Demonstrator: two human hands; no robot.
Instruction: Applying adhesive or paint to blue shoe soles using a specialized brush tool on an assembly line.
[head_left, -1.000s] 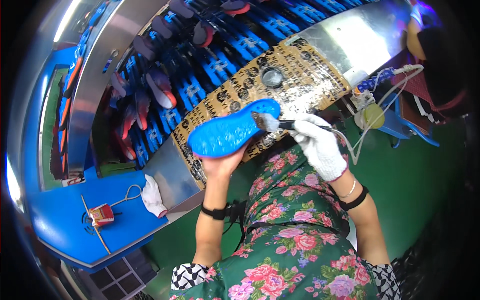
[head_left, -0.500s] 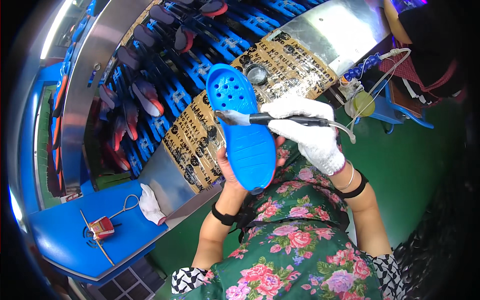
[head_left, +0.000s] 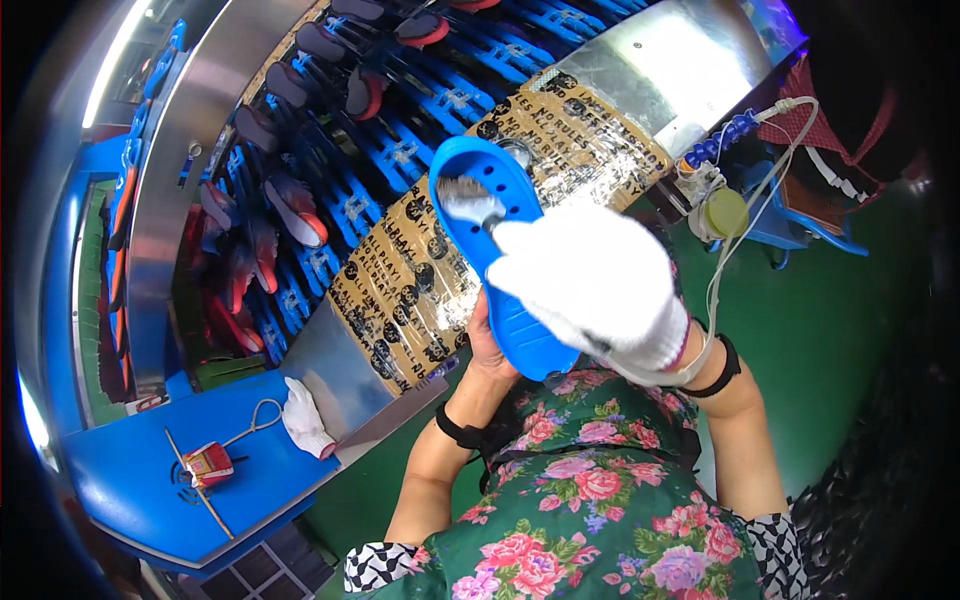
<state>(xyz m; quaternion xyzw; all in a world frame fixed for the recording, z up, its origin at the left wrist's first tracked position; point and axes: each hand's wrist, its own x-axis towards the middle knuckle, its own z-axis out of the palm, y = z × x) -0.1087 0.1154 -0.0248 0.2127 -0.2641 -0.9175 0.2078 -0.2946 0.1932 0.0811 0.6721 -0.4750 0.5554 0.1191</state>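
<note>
A long blue shoe sole [head_left: 530,340], with a raised rim and several round holes at its far end, is tilted in front of me. My bare left hand [head_left: 488,340] grips its near part from the left and beneath, fingers partly hidden. My right hand [head_left: 600,285], in a white knit glove, is closed round a brush whose handle it mostly covers. The bristles of the brush [head_left: 472,205] touch the sole's inner face at the holed end. From the gloved hand a thin pale tube [head_left: 715,290] runs back to the right.
Beyond the sole lies a ledge covered in taped cardboard [head_left: 440,265]. Dark-and-red shoe parts [head_left: 297,215] sit on a blue rack behind. At left, a blue table [head_left: 120,450] bears a white glove [head_left: 303,420] and a red box [head_left: 208,465]. A yellow-green container [head_left: 725,210] stands at right.
The brush has moved from the sole's middle up to its holed end. The sole has shifted slightly right and tilted, and my gloved hand now covers the brush handle.
</note>
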